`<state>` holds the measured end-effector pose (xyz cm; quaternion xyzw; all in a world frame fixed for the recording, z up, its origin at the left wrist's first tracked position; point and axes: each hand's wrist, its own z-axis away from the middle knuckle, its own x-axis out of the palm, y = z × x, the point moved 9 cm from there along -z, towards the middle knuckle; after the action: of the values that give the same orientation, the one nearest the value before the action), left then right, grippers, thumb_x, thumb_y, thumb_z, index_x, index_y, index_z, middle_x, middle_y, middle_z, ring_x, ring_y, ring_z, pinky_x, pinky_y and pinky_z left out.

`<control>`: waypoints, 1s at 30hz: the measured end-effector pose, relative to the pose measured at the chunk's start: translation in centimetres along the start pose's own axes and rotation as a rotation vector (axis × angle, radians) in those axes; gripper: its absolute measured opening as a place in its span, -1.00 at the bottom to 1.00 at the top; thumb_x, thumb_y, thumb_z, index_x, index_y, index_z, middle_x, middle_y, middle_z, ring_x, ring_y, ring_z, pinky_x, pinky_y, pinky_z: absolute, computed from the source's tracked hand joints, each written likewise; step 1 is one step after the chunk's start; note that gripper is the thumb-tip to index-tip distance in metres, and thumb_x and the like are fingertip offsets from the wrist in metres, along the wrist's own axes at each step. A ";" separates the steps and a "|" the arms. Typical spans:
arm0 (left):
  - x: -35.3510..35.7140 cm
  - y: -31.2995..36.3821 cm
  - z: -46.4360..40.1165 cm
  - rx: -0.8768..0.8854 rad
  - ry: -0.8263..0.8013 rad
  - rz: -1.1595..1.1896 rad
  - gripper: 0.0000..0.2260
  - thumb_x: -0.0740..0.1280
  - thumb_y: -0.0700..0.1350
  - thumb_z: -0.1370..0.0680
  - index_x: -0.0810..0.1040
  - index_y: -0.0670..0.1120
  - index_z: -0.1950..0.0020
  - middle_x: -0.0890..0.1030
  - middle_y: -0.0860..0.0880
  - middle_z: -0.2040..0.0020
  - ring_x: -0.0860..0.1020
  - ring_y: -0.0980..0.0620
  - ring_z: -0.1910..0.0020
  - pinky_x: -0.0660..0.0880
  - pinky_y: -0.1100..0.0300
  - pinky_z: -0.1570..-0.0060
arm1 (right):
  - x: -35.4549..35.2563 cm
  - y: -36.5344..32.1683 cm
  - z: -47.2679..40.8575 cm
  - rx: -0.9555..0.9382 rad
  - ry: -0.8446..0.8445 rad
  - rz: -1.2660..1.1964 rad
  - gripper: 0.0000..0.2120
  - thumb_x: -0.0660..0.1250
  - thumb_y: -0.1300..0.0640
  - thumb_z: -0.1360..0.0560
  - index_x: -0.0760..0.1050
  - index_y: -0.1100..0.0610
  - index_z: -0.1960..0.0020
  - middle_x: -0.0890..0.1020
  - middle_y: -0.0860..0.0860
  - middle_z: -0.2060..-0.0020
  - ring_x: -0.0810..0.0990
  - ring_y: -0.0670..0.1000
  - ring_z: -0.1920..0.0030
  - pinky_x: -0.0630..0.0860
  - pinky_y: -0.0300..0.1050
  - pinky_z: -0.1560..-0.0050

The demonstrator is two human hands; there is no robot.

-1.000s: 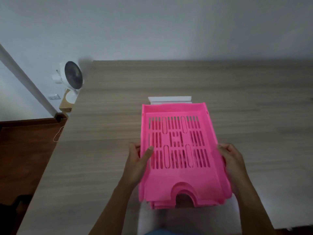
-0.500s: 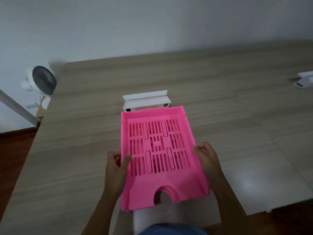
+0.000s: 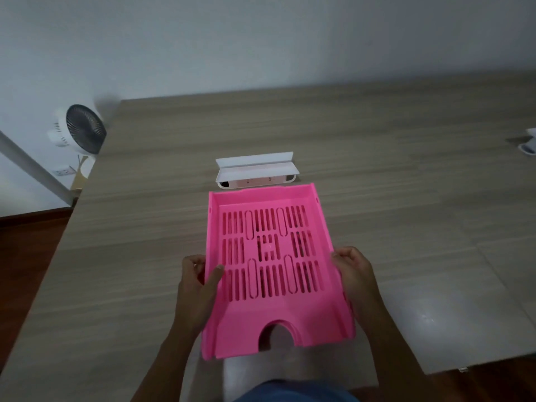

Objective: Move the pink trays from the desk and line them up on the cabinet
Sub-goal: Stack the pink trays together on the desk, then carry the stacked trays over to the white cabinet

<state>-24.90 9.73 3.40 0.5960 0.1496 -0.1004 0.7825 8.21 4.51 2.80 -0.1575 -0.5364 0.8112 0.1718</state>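
Both hands' fingers [image 3: 345, 256] clamp the pink tray [image 3: 272, 265] by its side walls.

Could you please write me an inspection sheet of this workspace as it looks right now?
Surface: wood-grain desk, mostly bare, with a glossy patch near the right front.
Job's things: pink trays, a nested stack judging by the layered front edges; slotted base, arched front notch.
Clutter: white power strip box just behind the trays; a white object at the right edge, cut off.
Hands: left hand and right hand grip the stack's two long sides.
Cables: nothing seen.
Surroundings: white fan beyond the desk's left corner, wall socket, pale wall, dark wood floor.
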 end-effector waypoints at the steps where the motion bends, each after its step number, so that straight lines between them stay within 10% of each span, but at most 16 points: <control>1: -0.1 0.0 -0.3 -0.003 0.002 -0.023 -0.88 0.32 -0.11 -0.63 0.39 -0.06 -0.07 0.63 -0.03 0.00 0.65 0.09 0.11 0.65 0.00 0.06 | -0.1 -0.1 -0.2 -0.007 0.003 0.020 -0.92 0.30 0.26 -0.59 0.54 0.27 0.01 0.69 0.08 0.22 0.67 0.05 0.28 0.61 -0.05 0.26; 7: 0.6 -2.0 -1.8 -0.179 -0.081 0.174 -0.64 0.32 -0.01 -0.63 0.40 -0.18 -0.32 0.61 -0.20 -0.15 0.70 -0.16 0.07 0.67 -0.21 0.06 | 0.8 1.5 -1.6 0.082 -0.065 0.147 -0.38 0.40 -0.32 -0.37 0.45 -0.06 -0.33 0.61 0.11 -0.30 0.69 0.19 -0.14 0.61 0.29 -0.14; 16: 3.5 -3.2 -0.9 -0.334 -0.428 0.472 -0.16 0.45 0.10 -0.26 0.36 -0.26 -0.45 0.67 -0.20 0.08 0.72 -0.08 0.28 0.67 0.04 0.30 | 4.1 3.5 -1.4 0.299 -0.438 -0.164 -0.49 0.30 -0.06 -0.56 0.46 0.21 -0.41 0.76 0.14 0.02 0.76 0.14 0.07 0.63 0.07 0.05; 21: 3.0 -3.2 0.2 -0.277 -0.342 0.471 -0.40 0.33 0.00 -0.39 0.42 -0.22 -0.39 0.68 -0.17 0.09 0.72 -0.04 0.29 0.66 0.08 0.32 | 4.5 3.5 -1.8 0.248 -0.480 -0.145 -0.54 0.30 0.03 -0.56 0.48 0.22 -0.39 0.76 0.15 0.06 0.75 0.14 0.10 0.66 0.02 0.14; 26: -0.4 -6.0 3.7 -0.276 -0.160 0.542 -0.23 0.45 0.04 -0.27 0.42 -0.23 -0.44 0.69 -0.25 -0.02 0.72 -0.16 0.17 0.65 -0.05 0.20 | 7.8 3.6 -1.8 0.269 -0.618 -0.076 -0.52 0.34 0.11 -0.52 0.47 0.29 -0.39 0.76 0.15 0.14 0.75 0.12 0.20 0.66 -0.02 0.24; 30: -4.4 -8.3 7.4 -0.291 0.014 0.581 -0.25 0.55 -0.16 -0.03 0.51 -0.46 -0.15 0.66 -0.12 0.42 0.67 0.19 0.50 0.55 0.37 0.46 | 12.8 4.5 0.2 0.297 -0.792 0.019 -0.41 0.39 0.08 -0.42 0.46 0.26 -0.41 0.74 0.18 0.07 0.74 0.14 0.16 0.66 0.02 0.20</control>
<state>-30.90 0.24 -0.74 0.4964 -0.0083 0.1536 0.8543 -3.75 8.43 -2.24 0.1880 -0.4369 0.8790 -0.0344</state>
